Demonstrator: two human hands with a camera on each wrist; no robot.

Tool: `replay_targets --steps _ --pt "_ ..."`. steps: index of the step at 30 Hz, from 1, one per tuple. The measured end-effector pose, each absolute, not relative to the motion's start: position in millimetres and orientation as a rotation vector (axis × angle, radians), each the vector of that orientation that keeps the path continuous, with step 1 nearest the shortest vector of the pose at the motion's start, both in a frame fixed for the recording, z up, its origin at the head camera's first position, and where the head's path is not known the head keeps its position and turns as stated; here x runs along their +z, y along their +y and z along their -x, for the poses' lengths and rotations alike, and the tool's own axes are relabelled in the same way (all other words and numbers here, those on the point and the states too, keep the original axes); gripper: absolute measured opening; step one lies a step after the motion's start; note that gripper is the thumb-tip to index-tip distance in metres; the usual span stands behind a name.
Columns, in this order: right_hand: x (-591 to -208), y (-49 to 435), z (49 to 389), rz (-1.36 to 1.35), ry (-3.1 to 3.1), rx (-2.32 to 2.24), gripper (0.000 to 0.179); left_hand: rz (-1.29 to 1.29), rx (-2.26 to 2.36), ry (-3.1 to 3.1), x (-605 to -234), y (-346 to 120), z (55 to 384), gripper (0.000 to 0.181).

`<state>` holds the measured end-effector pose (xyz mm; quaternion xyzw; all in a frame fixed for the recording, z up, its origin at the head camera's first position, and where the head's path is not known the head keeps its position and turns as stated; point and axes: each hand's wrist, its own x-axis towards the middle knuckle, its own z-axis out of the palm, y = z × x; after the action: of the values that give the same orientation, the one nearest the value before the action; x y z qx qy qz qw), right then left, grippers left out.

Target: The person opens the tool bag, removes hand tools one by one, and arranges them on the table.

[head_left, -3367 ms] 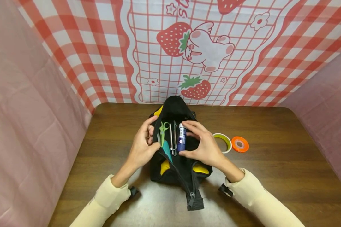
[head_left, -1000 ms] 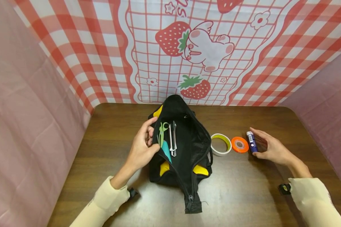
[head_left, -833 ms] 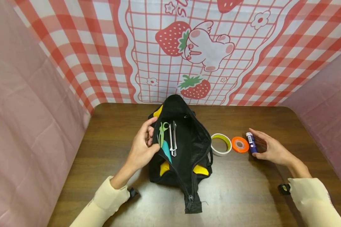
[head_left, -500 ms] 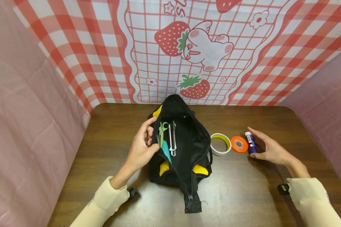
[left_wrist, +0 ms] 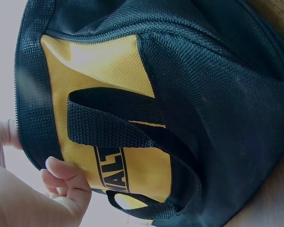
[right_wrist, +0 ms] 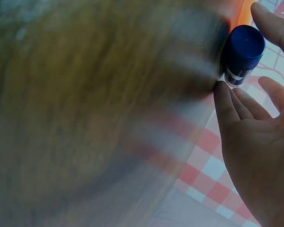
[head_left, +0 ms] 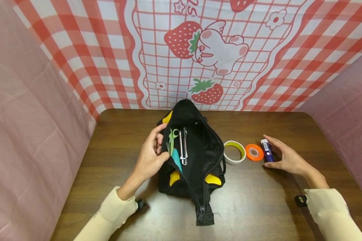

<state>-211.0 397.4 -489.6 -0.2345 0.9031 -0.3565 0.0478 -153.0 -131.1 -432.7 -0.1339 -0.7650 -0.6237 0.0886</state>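
My left hand [head_left: 152, 155] grips the left edge of a black and yellow tool bag [head_left: 209, 180], which stands unzipped; the left wrist view shows the hand at the bag's zipped rim [left_wrist: 31, 94]. Inside lie green-handled scissors [head_left: 172, 142], a utility knife [head_left: 183, 147] and a turquoise item [head_left: 177, 160]. To the right, a blue glue stick [head_left: 267, 150] with a white cap lies on the table. My right hand [head_left: 289, 160] is around it, thumb by its blue end and fingers by its cap. In the right wrist view the fingers [right_wrist: 227, 106] are fairly straight beside the stick.
A white tape roll [head_left: 235, 162] with a yellow-green inner ring sits between the bag and an orange tape disc [head_left: 254, 157], which is close to the glue stick. The wooden table [head_left: 123, 124] backs onto a checked strawberry cloth [head_left: 108, 67], with pink cloth at both sides.
My right hand carried the glue stick from inside the bag to the table beside the orange disc. Over the last second it has hardly moved. My left hand stays on the bag's edge.
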Motion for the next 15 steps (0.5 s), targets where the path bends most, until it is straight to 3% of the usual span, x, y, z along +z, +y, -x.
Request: replay_targets --steps 15 --pt "-487.5 397.7 211.2 0.638 2.752 -1.126 0.114 0.391 -1.867 -2.277 -432.3 -130.3 153.0 0.083"
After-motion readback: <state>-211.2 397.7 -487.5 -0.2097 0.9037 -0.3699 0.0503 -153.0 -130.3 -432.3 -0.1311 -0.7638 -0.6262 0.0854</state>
